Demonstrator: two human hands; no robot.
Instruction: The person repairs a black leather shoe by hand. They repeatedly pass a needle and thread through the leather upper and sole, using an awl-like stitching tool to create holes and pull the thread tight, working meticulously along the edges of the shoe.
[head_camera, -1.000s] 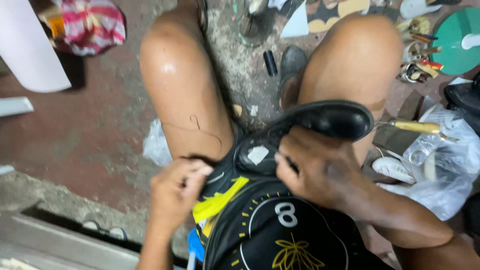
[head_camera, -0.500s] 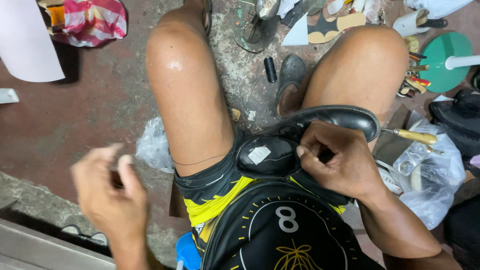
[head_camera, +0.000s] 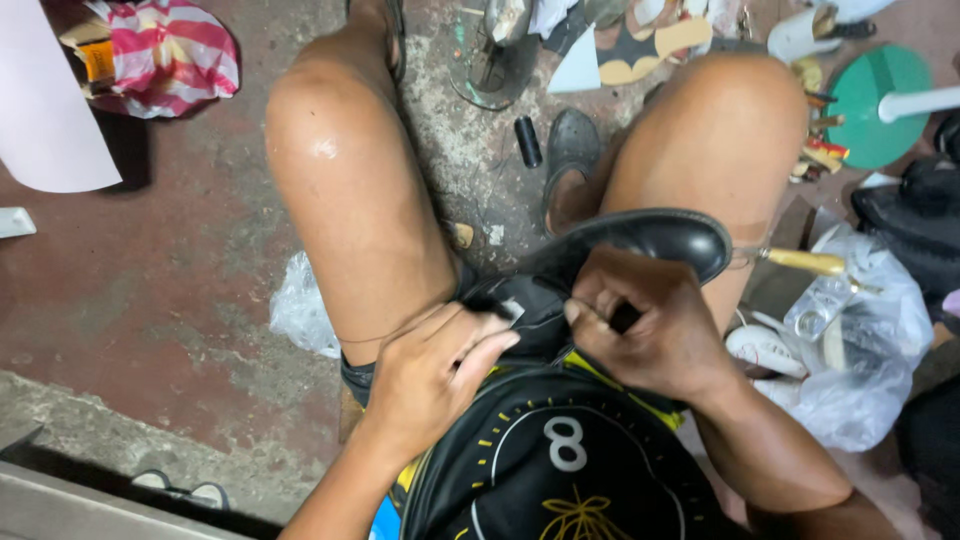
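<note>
On the lap, between both thighs: black leather shoe (head_camera: 640, 240), toe end resting over the right thigh.

Right hand (head_camera: 650, 330) is closed in a fist on the shoe's rear edge, fingers curled tight. Left hand (head_camera: 435, 370) lies on the shoe's near side, fingers loosely bent and touching it; firm grasp cannot be told. Just beyond the toe lies a wooden-handled tool (head_camera: 800, 262), near a clear plastic bag (head_camera: 860, 340). A small black cylinder (head_camera: 527, 141) stands on the concrete floor (head_camera: 160, 290) between the knees.
</note>
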